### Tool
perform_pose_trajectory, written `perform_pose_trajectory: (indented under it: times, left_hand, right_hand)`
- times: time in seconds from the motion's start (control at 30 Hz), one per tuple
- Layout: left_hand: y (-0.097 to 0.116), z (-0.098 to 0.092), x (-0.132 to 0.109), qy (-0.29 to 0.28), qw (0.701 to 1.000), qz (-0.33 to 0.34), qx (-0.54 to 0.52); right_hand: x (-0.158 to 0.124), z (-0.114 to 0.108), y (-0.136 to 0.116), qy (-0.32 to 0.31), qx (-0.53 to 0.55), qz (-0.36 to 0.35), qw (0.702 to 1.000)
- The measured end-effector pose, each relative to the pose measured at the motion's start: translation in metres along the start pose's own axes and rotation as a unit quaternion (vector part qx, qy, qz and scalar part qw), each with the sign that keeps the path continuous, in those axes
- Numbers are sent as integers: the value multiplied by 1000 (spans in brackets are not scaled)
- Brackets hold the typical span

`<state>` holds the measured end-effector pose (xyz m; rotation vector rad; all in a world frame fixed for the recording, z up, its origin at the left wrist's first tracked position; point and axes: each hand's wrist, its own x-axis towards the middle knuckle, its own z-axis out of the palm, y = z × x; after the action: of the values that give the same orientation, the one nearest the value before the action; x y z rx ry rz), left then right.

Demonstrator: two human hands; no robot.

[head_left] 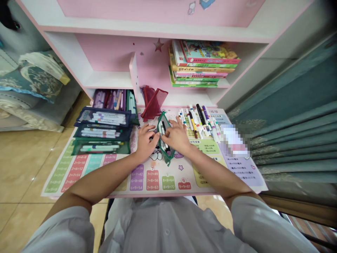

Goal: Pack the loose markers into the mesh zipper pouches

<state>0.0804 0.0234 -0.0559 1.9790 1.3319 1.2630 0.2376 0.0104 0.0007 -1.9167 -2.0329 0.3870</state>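
Note:
A green mesh pencil pouch (168,157) lies open in the middle of the desk, with several white and dark marker pens (163,127) inside. My left hand (146,140) grips its left edge between thumb and fingers. From the other side, my right hand (178,136) closes on the right rim, its thumb and fingertips reaching over the opening beside the pens. Exactly what those fingertips touch is partly hidden. To the right of that hand is a loose row of markers (200,121) in several colours.
Filled mesh pouches (102,131) are stacked on the left of the desk, in front of more pens (110,99). A red mesh pouch (154,102) stands at the back. Books (202,66) fill part of the shelf. A blurred pale object (235,140) lies right, near the curtain (289,133).

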Motion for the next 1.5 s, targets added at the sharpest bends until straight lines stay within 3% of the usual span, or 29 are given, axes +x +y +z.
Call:
perform_pose_trajectory:
  times: [0.13, 0.37, 0.5, 0.63, 0.93, 1.2, 1.33, 1.5]
  left_hand:
    - [0, 0, 0, 2, 1000, 3, -5]
    - [0, 0, -1, 4, 1000, -1, -7]
    - [-1, 1, -1, 4, 1000, -2, -5]
    - [-2, 1, -1, 6, 1000, 3, -7]
    - [-3, 2, -1, 11, 1000, 6, -12]
    - [-1, 0, -1, 2, 1000, -3, -8]
    - [0, 0, 0, 0, 1000, -1, -8]
    - [0, 0, 0, -3, 1000, -2, -4]
  right_hand:
    - [5, 0, 6, 10, 13, 5, 1000]
    - [38, -4, 51, 176, -24, 77, 981]
    - [50, 4, 76, 150, -79, 123, 978]
    - [52, 14, 83, 111, -116, 126, 979]
    - [50, 12, 75, 57, -148, 127, 979]
    - [30, -16, 46, 136, -43, 57, 988]
    - [13, -27, 24, 95, -8, 18, 995]
    - [2, -25, 8, 37, -8, -9, 999]
